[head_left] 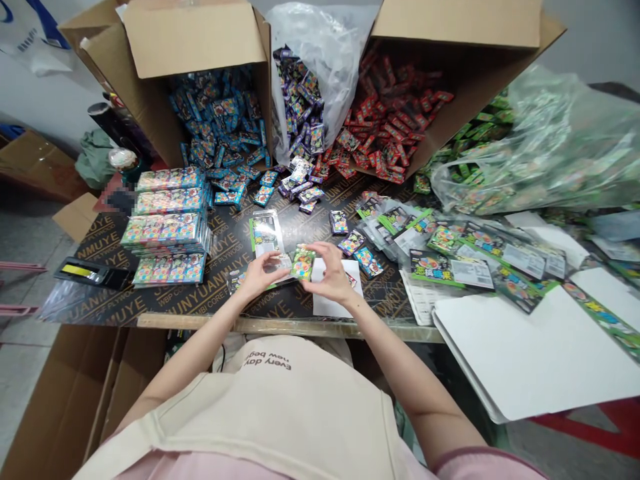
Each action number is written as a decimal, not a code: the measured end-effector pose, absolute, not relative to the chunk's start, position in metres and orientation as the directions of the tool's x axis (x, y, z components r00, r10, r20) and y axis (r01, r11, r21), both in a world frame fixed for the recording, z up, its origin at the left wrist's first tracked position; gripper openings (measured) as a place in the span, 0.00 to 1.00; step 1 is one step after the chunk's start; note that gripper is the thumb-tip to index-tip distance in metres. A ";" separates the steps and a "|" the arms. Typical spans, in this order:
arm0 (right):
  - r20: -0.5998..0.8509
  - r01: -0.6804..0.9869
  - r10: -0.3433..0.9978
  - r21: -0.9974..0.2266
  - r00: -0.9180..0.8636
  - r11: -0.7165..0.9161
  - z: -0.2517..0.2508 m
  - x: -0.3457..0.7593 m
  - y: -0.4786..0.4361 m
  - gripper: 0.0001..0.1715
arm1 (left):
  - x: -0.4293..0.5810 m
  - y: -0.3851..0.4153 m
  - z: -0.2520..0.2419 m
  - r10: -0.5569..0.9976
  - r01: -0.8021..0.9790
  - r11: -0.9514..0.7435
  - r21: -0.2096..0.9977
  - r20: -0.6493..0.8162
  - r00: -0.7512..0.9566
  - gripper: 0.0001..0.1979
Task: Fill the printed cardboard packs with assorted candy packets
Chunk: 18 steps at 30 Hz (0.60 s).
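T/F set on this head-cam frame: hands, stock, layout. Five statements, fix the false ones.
1. The right hand holds a green packet. True.
2. The left hand rests on the apron. False: it is raised beside the green packet.
3. The left cardboard box contains blue packets. True.
4. The right cardboard box contains purple packets. False: it contains red packets; purple ones are in the plastic bag between the boxes.
5. The stacked packs stand left of both hands. True.
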State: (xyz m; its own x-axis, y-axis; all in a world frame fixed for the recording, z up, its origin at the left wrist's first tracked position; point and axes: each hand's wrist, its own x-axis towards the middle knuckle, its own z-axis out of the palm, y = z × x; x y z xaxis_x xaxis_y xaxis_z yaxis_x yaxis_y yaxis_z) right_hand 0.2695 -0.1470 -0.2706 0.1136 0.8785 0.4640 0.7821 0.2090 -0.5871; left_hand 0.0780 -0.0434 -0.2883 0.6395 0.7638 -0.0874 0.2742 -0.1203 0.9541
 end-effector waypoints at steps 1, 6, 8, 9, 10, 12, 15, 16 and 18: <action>0.469 0.813 0.869 -0.561 0.158 0.155 -0.275 0.275 -0.146 0.38 | 0.074 -0.039 -0.292 0.754 0.376 -0.331 0.865 0.004 0.656 0.41; 0.349 0.885 0.928 -0.464 0.134 0.047 -0.299 0.297 -0.147 0.39 | 0.059 -0.029 -0.308 0.604 0.556 -0.749 0.359 0.027 0.797 0.55; 0.310 0.872 0.945 -0.486 0.102 0.066 -0.302 0.296 -0.149 0.42 | 0.055 -0.030 -0.309 0.596 0.542 -0.764 0.350 0.062 0.801 0.55; 0.292 0.850 0.952 -0.521 0.089 0.080 -0.301 0.295 -0.150 0.44 | 0.054 -0.029 -0.308 0.597 0.530 -0.764 0.367 0.092 0.797 0.56; 0.270 0.817 0.960 -0.568 0.071 0.099 -0.298 0.292 -0.151 0.46 | 0.052 -0.029 -0.306 0.603 0.519 -0.758 0.395 0.119 0.789 0.57; 0.227 0.737 0.974 -0.659 0.006 0.149 -0.291 0.288 -0.152 0.50 | 0.050 -0.026 -0.301 0.613 0.494 -0.736 0.462 0.148 0.776 0.58; 0.213 0.645 0.975 -0.738 -0.057 0.199 -0.277 0.287 -0.149 0.51 | 0.048 -0.022 -0.290 0.563 0.407 -0.736 0.541 0.156 0.812 0.58; 0.233 0.634 0.972 -0.745 -0.042 0.206 -0.273 0.288 -0.147 0.51 | 0.047 -0.021 -0.287 0.539 0.376 -0.741 0.557 0.158 0.827 0.59; 0.310 0.661 0.950 -0.719 0.032 0.213 -0.267 0.292 -0.143 0.48 | 0.046 -0.019 -0.283 0.536 0.358 -0.731 0.581 0.164 0.828 0.59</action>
State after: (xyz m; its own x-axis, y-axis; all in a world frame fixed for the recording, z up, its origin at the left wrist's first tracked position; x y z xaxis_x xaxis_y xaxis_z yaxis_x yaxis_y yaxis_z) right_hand 0.2918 -0.1433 -0.2669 0.0317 0.9502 0.3100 0.6614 0.2126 -0.7193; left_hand 0.0458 -0.0186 -0.2826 0.8283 0.5356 0.1644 0.3577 -0.7314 0.5806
